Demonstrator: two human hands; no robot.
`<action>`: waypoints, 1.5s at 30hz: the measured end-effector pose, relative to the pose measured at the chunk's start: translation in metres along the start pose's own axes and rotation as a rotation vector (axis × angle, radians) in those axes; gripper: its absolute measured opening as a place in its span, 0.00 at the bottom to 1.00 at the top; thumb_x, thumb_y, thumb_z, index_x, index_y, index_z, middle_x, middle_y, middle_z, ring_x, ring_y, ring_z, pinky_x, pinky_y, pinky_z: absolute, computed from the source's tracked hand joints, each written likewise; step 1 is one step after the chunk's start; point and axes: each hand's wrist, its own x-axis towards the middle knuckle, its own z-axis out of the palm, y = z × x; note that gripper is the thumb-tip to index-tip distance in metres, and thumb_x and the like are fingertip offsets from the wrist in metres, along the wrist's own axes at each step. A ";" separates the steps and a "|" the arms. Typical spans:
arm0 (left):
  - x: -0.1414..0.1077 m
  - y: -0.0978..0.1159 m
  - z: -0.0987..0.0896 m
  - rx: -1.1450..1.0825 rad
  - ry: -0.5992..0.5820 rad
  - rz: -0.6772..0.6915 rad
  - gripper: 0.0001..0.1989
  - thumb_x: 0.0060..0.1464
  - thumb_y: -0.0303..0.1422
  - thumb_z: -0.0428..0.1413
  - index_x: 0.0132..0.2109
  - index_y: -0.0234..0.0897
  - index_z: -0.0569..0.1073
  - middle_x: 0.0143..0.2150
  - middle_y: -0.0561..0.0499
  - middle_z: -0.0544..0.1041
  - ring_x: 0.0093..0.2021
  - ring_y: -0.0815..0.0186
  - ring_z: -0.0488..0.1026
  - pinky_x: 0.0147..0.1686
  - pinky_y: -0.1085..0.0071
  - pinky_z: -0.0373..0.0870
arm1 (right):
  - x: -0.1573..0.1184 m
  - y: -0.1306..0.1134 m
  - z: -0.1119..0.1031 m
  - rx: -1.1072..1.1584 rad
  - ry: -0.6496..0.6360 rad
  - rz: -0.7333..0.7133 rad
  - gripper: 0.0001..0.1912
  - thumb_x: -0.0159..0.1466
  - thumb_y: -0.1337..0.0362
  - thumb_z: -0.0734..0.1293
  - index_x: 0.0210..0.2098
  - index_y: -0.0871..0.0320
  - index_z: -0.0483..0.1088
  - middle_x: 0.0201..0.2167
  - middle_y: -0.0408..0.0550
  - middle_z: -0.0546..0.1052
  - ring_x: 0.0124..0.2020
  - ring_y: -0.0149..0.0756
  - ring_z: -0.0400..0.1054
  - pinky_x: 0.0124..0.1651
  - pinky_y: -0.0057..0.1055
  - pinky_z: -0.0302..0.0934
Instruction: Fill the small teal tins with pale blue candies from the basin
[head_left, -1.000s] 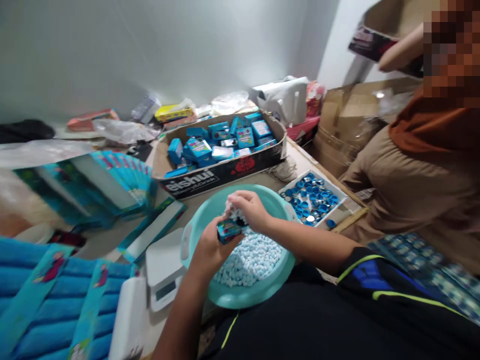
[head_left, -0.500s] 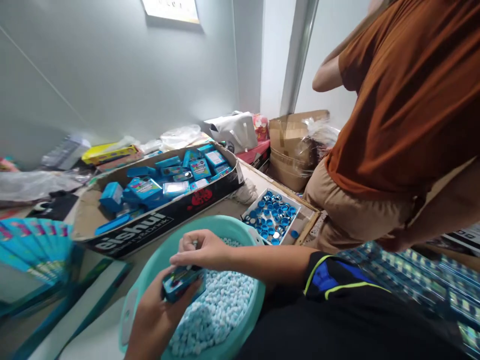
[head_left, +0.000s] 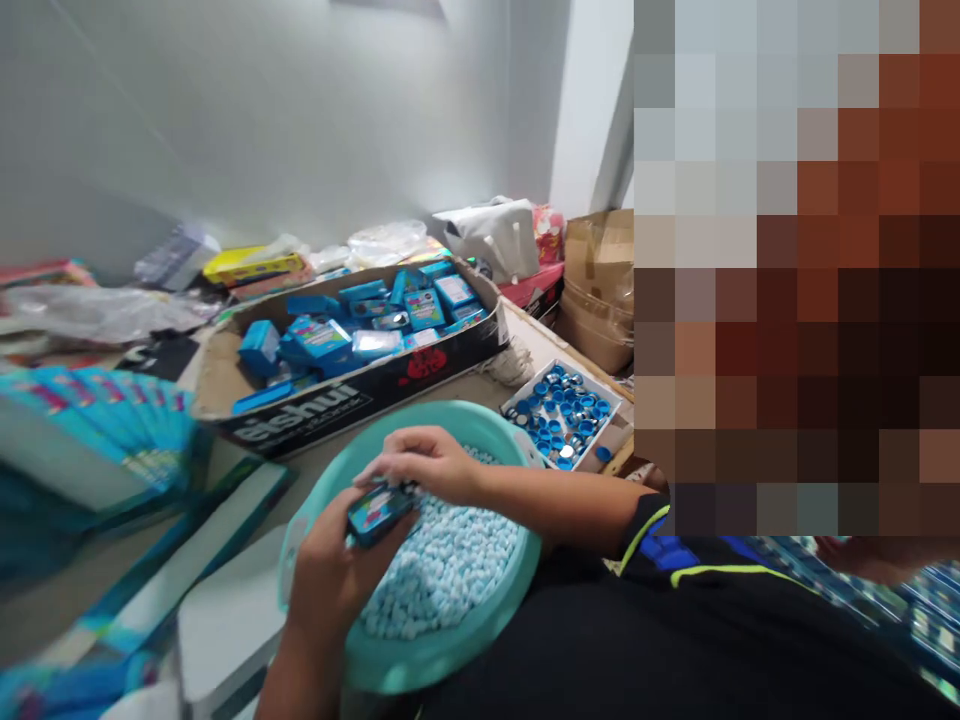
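A small dark-blue candy box (head_left: pixel 380 514) with a colourful printed face is gripped by my left hand (head_left: pixel 334 560), fingers and thumb around its sides. Over the box's far side is my right hand (head_left: pixel 427 462), its fingers curled together against that edge; whatever they pinch is hidden. Both hands are above a turquoise basin (head_left: pixel 442 668). Inside the basin lies a heap of pale blue and white candy pellets (head_left: pixel 450 575). To the right, a white tray (head_left: pixel 592 452) holds many round blue caps (head_left: pixel 559 405).
Behind the basin stands a long black carton (head_left: pixel 375 395) of blue boxes (head_left: pixel 319 340). Blue printed card sheets (head_left: pixel 97 430) fan out at left, near a white stool-like surface (head_left: pixel 225 620). A brown cardboard box (head_left: pixel 596 290) stands at back right. A pixelated patch covers the right, where a co-worker stood.
The view has shifted, so the scene sits further right and a little higher. The box is tilted with its printed face more visible. My right hand stays bent over its far edge.
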 end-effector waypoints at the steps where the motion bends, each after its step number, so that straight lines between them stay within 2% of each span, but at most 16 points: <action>1: -0.001 0.003 0.001 0.000 0.007 0.026 0.20 0.54 0.47 0.67 0.49 0.43 0.78 0.44 0.49 0.84 0.43 0.53 0.83 0.41 0.61 0.81 | -0.002 0.001 0.001 0.011 0.000 -0.010 0.30 0.58 0.37 0.74 0.24 0.58 0.67 0.26 0.44 0.73 0.36 0.37 0.74 0.43 0.32 0.65; 4: -0.006 0.009 0.005 0.016 -0.025 0.064 0.18 0.56 0.41 0.67 0.51 0.40 0.77 0.47 0.46 0.83 0.47 0.53 0.82 0.47 0.62 0.80 | -0.010 0.003 0.003 0.044 0.047 -0.055 0.25 0.61 0.41 0.75 0.30 0.56 0.68 0.29 0.43 0.75 0.39 0.39 0.77 0.47 0.35 0.69; 7: -0.010 0.010 0.008 0.008 -0.076 0.029 0.20 0.56 0.41 0.67 0.53 0.41 0.75 0.49 0.45 0.83 0.49 0.53 0.82 0.49 0.61 0.80 | -0.015 0.006 0.005 0.067 0.074 -0.076 0.22 0.63 0.44 0.74 0.38 0.54 0.68 0.34 0.42 0.76 0.40 0.38 0.78 0.50 0.38 0.72; 9: -0.010 0.009 0.007 -0.011 -0.078 0.012 0.21 0.57 0.41 0.67 0.55 0.41 0.75 0.49 0.45 0.82 0.50 0.53 0.81 0.50 0.60 0.80 | -0.017 0.008 0.005 0.078 0.059 -0.060 0.23 0.64 0.43 0.74 0.42 0.52 0.67 0.39 0.44 0.78 0.42 0.39 0.79 0.53 0.42 0.73; 14: -0.006 0.011 0.004 -0.018 0.002 -0.045 0.21 0.57 0.42 0.67 0.52 0.38 0.75 0.45 0.46 0.82 0.44 0.55 0.82 0.43 0.62 0.79 | -0.018 0.010 0.005 0.083 -0.036 -0.051 0.26 0.64 0.42 0.73 0.50 0.49 0.63 0.47 0.47 0.79 0.50 0.42 0.78 0.61 0.49 0.70; 17: -0.004 0.012 0.003 -0.018 0.028 -0.089 0.20 0.55 0.41 0.69 0.51 0.39 0.75 0.43 0.47 0.82 0.43 0.57 0.81 0.42 0.63 0.79 | -0.018 0.007 0.004 0.067 -0.112 -0.076 0.25 0.66 0.42 0.71 0.53 0.49 0.64 0.52 0.50 0.78 0.56 0.45 0.76 0.64 0.51 0.67; 20: -0.006 0.010 0.003 -0.029 0.036 -0.104 0.21 0.53 0.42 0.70 0.51 0.40 0.76 0.42 0.49 0.82 0.43 0.57 0.81 0.44 0.63 0.78 | -0.016 0.003 0.001 0.085 -0.052 -0.092 0.24 0.68 0.42 0.68 0.54 0.48 0.64 0.55 0.51 0.78 0.61 0.45 0.72 0.68 0.52 0.63; 24: -0.009 0.005 0.003 -0.031 0.090 -0.127 0.23 0.53 0.44 0.71 0.51 0.40 0.77 0.44 0.47 0.82 0.44 0.56 0.81 0.47 0.61 0.78 | -0.008 0.006 -0.009 0.030 0.105 -0.045 0.24 0.64 0.53 0.71 0.56 0.48 0.63 0.60 0.51 0.75 0.64 0.45 0.70 0.70 0.50 0.61; 27: -0.010 0.003 0.001 -0.025 0.098 -0.145 0.21 0.53 0.44 0.70 0.51 0.41 0.77 0.45 0.47 0.82 0.45 0.56 0.81 0.48 0.60 0.77 | -0.006 0.011 -0.014 -0.057 0.055 0.075 0.28 0.59 0.61 0.73 0.57 0.49 0.65 0.65 0.51 0.70 0.66 0.46 0.67 0.67 0.47 0.63; 29: -0.011 0.005 0.000 -0.029 0.088 -0.152 0.21 0.53 0.43 0.70 0.50 0.42 0.77 0.44 0.47 0.82 0.44 0.56 0.81 0.47 0.61 0.77 | -0.007 0.012 -0.015 -0.089 -0.022 0.181 0.27 0.58 0.63 0.73 0.57 0.51 0.68 0.63 0.51 0.72 0.65 0.45 0.68 0.65 0.44 0.65; 31: -0.011 0.007 0.000 -0.028 0.094 -0.172 0.21 0.52 0.44 0.71 0.50 0.42 0.77 0.44 0.47 0.82 0.44 0.56 0.81 0.46 0.61 0.78 | -0.007 0.011 -0.014 -0.055 -0.078 0.289 0.26 0.58 0.63 0.74 0.55 0.53 0.70 0.57 0.51 0.77 0.59 0.43 0.72 0.61 0.42 0.68; 35: -0.011 0.008 0.002 -0.042 0.120 -0.266 0.25 0.48 0.47 0.72 0.49 0.42 0.77 0.43 0.48 0.82 0.44 0.54 0.80 0.48 0.57 0.77 | -0.006 0.007 -0.017 0.114 -0.010 0.426 0.22 0.59 0.57 0.77 0.51 0.54 0.73 0.47 0.50 0.82 0.46 0.38 0.76 0.51 0.36 0.71; 37: -0.011 0.007 0.002 -0.064 0.103 -0.294 0.25 0.47 0.47 0.72 0.49 0.41 0.78 0.42 0.48 0.82 0.44 0.54 0.80 0.48 0.58 0.77 | -0.006 0.008 -0.018 0.123 0.022 0.434 0.22 0.58 0.56 0.78 0.48 0.55 0.74 0.45 0.49 0.82 0.44 0.36 0.76 0.49 0.34 0.70; 41: -0.013 0.008 0.000 -0.065 0.113 -0.288 0.24 0.47 0.46 0.73 0.47 0.41 0.79 0.42 0.47 0.82 0.45 0.54 0.80 0.51 0.56 0.77 | -0.007 0.015 -0.013 0.096 -0.047 0.370 0.24 0.52 0.57 0.82 0.43 0.57 0.75 0.45 0.49 0.82 0.46 0.36 0.75 0.54 0.34 0.68; 43: -0.014 0.011 -0.002 -0.074 0.146 -0.310 0.24 0.46 0.44 0.73 0.47 0.40 0.79 0.43 0.47 0.82 0.46 0.54 0.81 0.51 0.57 0.77 | -0.005 0.020 -0.010 0.087 -0.047 0.406 0.24 0.57 0.51 0.78 0.48 0.56 0.75 0.47 0.49 0.81 0.46 0.36 0.75 0.52 0.33 0.68; 45: -0.013 0.013 -0.002 -0.094 0.205 -0.361 0.24 0.45 0.43 0.73 0.47 0.40 0.78 0.43 0.47 0.82 0.45 0.55 0.81 0.49 0.59 0.78 | -0.002 0.026 -0.010 -0.032 0.006 0.487 0.23 0.69 0.48 0.67 0.56 0.55 0.72 0.48 0.50 0.80 0.45 0.37 0.75 0.48 0.33 0.69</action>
